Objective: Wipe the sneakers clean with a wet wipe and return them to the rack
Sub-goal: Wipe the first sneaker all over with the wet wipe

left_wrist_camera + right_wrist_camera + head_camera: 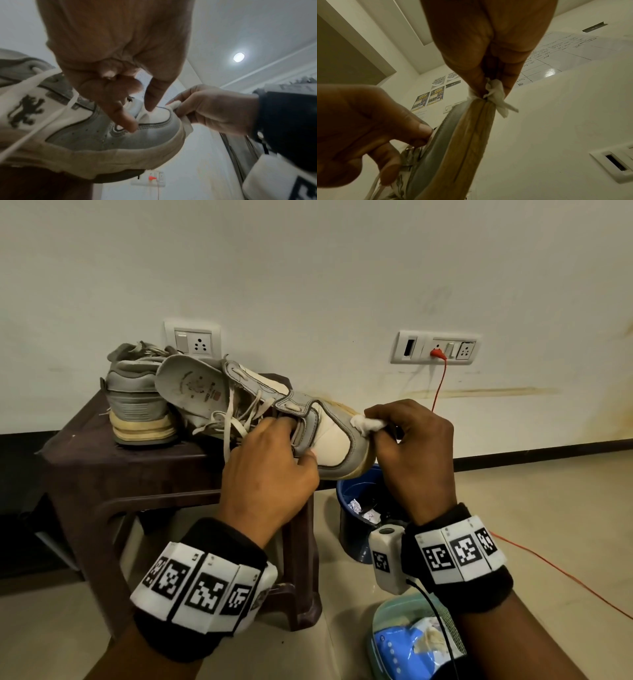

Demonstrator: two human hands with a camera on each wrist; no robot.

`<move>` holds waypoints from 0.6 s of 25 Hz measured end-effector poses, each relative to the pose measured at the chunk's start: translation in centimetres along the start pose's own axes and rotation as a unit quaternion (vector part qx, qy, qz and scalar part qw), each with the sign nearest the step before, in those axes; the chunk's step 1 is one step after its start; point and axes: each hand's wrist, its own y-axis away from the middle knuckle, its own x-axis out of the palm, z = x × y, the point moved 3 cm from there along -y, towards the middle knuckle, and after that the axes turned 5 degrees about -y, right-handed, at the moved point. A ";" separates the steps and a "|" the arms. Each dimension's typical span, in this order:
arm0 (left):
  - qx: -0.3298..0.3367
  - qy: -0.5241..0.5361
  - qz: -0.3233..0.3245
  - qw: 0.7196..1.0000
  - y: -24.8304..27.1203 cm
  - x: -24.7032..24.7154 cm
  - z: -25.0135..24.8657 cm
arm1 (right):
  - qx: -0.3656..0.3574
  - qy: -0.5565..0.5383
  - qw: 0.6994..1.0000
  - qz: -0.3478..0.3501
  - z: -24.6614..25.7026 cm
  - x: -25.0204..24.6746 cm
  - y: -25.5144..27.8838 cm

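A white and grey sneaker (329,426) is held in the air, toe pointing right, laces dangling. My left hand (270,460) grips it by the middle of the upper, fingers curled over the strap. My right hand (407,446) pinches a crumpled white wet wipe (368,424) against the toe end. In the left wrist view the sneaker (96,135) shows its grey toe and cream sole. The right wrist view looks along the yellowed sole (471,135) to the wet wipe (496,97). A second grey sneaker (137,395) stands on the dark stool (102,460).
A blue bucket (352,529) with crumpled scraps sits on the floor under the toe. A wipes pack (404,642) lies near my right forearm. An orange cable (442,381) runs from the wall socket down across the floor. The white wall is close behind.
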 end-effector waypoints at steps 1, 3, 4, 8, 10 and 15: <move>-0.008 0.024 0.016 1.000 -0.2 0.1 0.1 | -0.001 0.002 1.000 0.004 -0.1 0.0 0.0; -0.013 0.033 0.032 0.999 -0.6 0.3 0.6 | -0.006 0.005 1.000 0.010 -0.1 0.0 0.0; -0.013 0.036 0.035 0.999 -0.9 0.4 0.8 | -0.010 0.005 1.000 0.012 -0.1 0.0 0.0; -0.021 0.106 0.035 0.994 -1.8 -0.1 1.7 | -0.042 -0.023 0.998 0.045 0.6 -0.6 0.3; -0.019 0.130 0.016 0.991 -2.0 -0.5 1.8 | -0.068 -0.019 0.995 0.066 1.5 -1.3 0.7; -0.014 0.198 0.007 0.980 -1.8 -1.1 1.5 | -0.109 0.019 0.994 0.012 3.0 -2.5 1.0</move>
